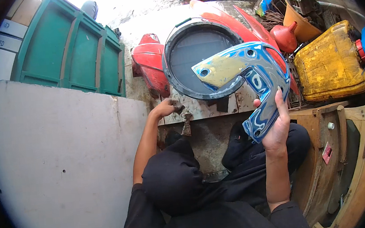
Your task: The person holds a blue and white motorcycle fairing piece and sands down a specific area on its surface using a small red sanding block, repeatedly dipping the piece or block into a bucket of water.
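Observation:
My right hand (pixel 276 125) grips the lower end of a curved motorcycle body panel (pixel 270 78). The panel has blue and silver swirls, a dull yellowish patch on its upper arm and several bolt holes. It is held up over the right rim of a black bucket (pixel 171 78) of cloudy grey water. Left of the panel, my left hand (pixel 164 109) is low at the near edge of the tiled slab, its fingers curled on a crumpled grey-brown scrap (pixel 186 123) that hangs over the edge. What the scrap is made of does not show.
Red body panels (pixel 150 62) lie left of the bucket and behind it. At right stand a dirty yellow jerrycan (pixel 328 64), a red funnel (pixel 284 37) and wooden furniture (pixel 316 154). A white low wall (pixel 64 154) and green panelled frame (pixel 68 48) border the left.

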`<state>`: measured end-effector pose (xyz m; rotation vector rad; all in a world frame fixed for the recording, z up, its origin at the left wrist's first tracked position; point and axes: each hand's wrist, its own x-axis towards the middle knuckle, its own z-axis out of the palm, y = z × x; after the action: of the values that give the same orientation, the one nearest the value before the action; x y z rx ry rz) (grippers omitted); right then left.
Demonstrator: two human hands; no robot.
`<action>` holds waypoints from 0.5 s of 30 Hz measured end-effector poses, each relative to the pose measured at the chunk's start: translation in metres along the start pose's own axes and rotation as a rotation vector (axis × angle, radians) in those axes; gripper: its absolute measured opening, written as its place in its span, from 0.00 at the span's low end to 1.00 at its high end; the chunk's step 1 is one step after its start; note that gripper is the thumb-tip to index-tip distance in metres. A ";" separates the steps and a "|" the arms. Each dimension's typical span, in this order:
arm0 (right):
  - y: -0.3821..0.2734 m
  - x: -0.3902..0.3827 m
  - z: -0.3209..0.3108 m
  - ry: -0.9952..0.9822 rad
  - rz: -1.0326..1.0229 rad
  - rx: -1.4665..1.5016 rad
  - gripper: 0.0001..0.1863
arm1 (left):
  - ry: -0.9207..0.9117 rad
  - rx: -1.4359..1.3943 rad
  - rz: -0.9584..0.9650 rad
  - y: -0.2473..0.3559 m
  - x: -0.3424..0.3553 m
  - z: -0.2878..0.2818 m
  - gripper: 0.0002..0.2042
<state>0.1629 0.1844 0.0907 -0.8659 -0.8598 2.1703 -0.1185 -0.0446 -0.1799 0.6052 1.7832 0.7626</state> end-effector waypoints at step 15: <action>-0.004 -0.007 -0.009 -0.254 -0.067 0.094 0.21 | 0.421 -0.247 0.407 0.245 -0.230 -0.035 0.10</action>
<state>0.1753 0.1846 0.0913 -0.5158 -0.8860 2.2728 -0.0688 -0.0519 0.1543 0.6843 1.9210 1.4543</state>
